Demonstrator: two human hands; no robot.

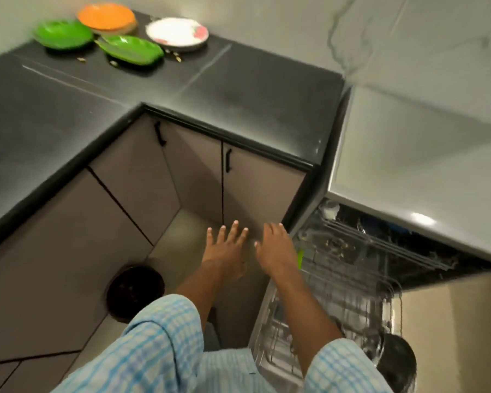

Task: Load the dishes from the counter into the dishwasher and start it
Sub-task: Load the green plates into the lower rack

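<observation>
You are holding both hands out ahead of you with nothing in them. Your left hand is spreading its fingers straight, and your right hand, just beside it, is lying flat and relaxed. The dishwasher is standing open just to the right of your right hand. Its rack is sticking out beside that forearm and is carrying what looks like a dark bowl and a small green item. The loading looks barely begun. Well ahead of both hands and off to their left, the orange plate, green plate, green leaf dish and white plate are waiting on the counter. Loading them, closing up and starting the machine are all remaining.
</observation>
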